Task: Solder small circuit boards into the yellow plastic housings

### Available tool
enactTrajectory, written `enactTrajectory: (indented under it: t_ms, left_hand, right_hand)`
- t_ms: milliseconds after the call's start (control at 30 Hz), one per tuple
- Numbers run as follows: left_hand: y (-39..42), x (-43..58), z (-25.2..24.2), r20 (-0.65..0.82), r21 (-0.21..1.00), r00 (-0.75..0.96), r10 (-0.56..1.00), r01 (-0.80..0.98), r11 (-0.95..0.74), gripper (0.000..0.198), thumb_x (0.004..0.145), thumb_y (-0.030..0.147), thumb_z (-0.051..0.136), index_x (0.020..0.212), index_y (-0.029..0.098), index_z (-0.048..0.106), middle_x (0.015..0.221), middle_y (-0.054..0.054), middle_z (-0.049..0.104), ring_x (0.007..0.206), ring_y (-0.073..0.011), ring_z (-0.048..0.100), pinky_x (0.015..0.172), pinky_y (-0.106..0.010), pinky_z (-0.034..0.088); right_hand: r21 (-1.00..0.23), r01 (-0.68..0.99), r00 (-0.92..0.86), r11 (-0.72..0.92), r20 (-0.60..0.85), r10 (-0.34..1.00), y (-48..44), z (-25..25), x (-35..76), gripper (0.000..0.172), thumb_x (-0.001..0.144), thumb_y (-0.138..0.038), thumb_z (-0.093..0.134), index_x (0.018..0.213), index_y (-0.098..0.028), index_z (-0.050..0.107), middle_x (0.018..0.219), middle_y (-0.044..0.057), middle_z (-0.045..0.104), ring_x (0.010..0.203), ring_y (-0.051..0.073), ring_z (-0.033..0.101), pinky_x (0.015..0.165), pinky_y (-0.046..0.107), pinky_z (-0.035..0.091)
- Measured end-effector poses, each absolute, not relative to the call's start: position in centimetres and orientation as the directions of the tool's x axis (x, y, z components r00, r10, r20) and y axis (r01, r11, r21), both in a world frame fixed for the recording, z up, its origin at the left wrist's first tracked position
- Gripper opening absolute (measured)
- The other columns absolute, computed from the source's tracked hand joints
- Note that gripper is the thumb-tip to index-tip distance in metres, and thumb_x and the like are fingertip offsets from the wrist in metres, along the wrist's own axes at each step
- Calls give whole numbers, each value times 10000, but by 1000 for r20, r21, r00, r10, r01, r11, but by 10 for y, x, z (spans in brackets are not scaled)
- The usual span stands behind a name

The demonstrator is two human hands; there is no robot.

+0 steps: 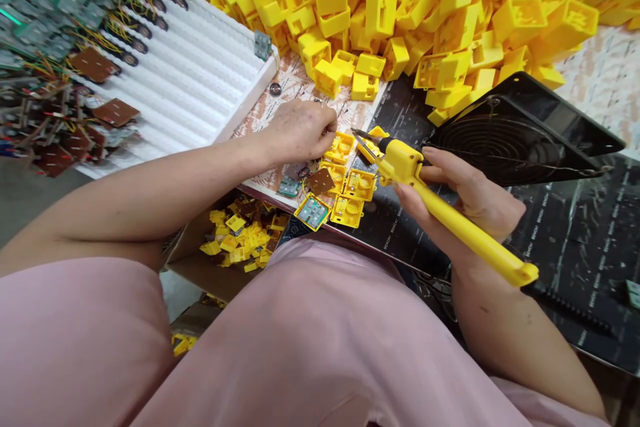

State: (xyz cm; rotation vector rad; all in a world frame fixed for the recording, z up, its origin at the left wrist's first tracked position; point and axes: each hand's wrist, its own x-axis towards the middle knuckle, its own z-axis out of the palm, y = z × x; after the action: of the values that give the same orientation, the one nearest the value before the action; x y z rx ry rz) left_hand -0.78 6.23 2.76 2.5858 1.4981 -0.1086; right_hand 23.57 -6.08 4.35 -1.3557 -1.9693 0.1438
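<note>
My right hand (467, 197) is wrapped round a yellow soldering iron (450, 213), whose dark tip points left toward a small yellow plastic case (341, 147). My left hand (300, 130) rests with fingers curled and pinched at that case, on the patterned table edge. Just below lie several open yellow cases (350, 197), a brown circuit board (321, 181) and a case with grey buttons (312, 212).
A big heap of yellow housings (425, 7) fills the back. A white ribbed tray (185, 80) with wired boards stands left. A black fan unit (505, 137) sits right on a black mat (575, 240). A cardboard box of yellow scraps (240, 240) is below the table edge.
</note>
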Motion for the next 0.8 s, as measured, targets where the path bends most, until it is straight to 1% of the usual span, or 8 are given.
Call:
enactTrajectory:
  t_ms: [133, 267, 333, 433, 500, 567, 667, 800]
  left_hand:
    - [63, -18, 16, -31, 155, 564, 825, 818, -553, 294, 946, 287, 532, 1056, 192, 788, 1027, -83, 771, 1080, -287, 718, 950, -407, 504]
    - [65, -29, 7, 77, 282, 584, 808, 765, -579, 280, 962, 295, 538, 1078, 210, 778, 1060, -70, 778, 1114, -278, 703, 1081, -467, 462]
    - [67, -33, 8, 90, 328, 593, 800, 741, -586, 268, 961, 300, 547, 1075, 218, 775, 1021, -58, 784, 1079, -260, 705, 1123, -477, 442]
    - [70, -38, 13, 68, 357, 630, 774, 709, -609, 244, 949, 286, 555, 1021, 236, 783, 1000, -30, 787, 1053, -231, 704, 1175, -486, 404]
    - [71, -40, 17, 21, 356, 649, 760, 706, -612, 236, 944, 301, 567, 998, 239, 788, 995, -15, 787, 1068, -227, 697, 1212, -517, 358]
    - [69, -41, 21, -40, 345, 662, 748, 712, -612, 237, 949, 336, 574, 974, 242, 790, 993, -6, 785, 1102, -236, 685, 1241, -563, 298]
    - [67, -40, 22, -98, 337, 657, 747, 729, -596, 249, 962, 358, 565, 971, 250, 790, 987, 0, 781, 1155, -252, 665, 1266, -613, 218]
    - [67, -37, 19, -96, 345, 622, 777, 753, -560, 234, 947, 356, 588, 1008, 247, 785, 972, -2, 774, 1165, -261, 655, 1267, -624, 193]
  right_hand:
    - [-383, 785, -211, 486, 572, 792, -63, 37, 238, 394, 935, -349, 785, 1306, -275, 674, 972, 2, 820, 737, 162, 771, 733, 271, 653]
    - [-509, 727, -114, 460, 572, 813, -66, 23, 244, 450, 898, -360, 823, 1322, -306, 681, 994, -3, 820, 756, 183, 780, 732, 305, 660]
    - [-550, 697, -71, 461, 587, 806, -66, 17, 247, 389, 879, -372, 840, 1241, -311, 711, 985, -6, 818, 761, 191, 780, 679, 304, 644]
    - [-507, 694, -102, 511, 633, 768, -66, 17, 250, 244, 854, -362, 862, 1042, -287, 726, 898, -3, 809, 695, 184, 759, 588, 289, 606]
    - [-474, 700, -157, 534, 628, 763, -64, 21, 251, 209, 855, -355, 860, 988, -284, 716, 863, -2, 803, 664, 176, 746, 572, 285, 599]
    - [-481, 703, -191, 523, 582, 791, -62, 25, 251, 242, 884, -376, 831, 1084, -293, 722, 918, 1, 811, 686, 171, 752, 611, 290, 621]
    - [-487, 685, -241, 542, 551, 799, -58, 31, 252, 424, 912, -390, 802, 1308, -296, 683, 996, 6, 819, 739, 174, 771, 716, 309, 667]
    - [-456, 690, -289, 562, 539, 792, -55, 36, 252, 393, 906, -337, 811, 1283, -289, 713, 957, 6, 822, 742, 170, 778, 721, 275, 656]
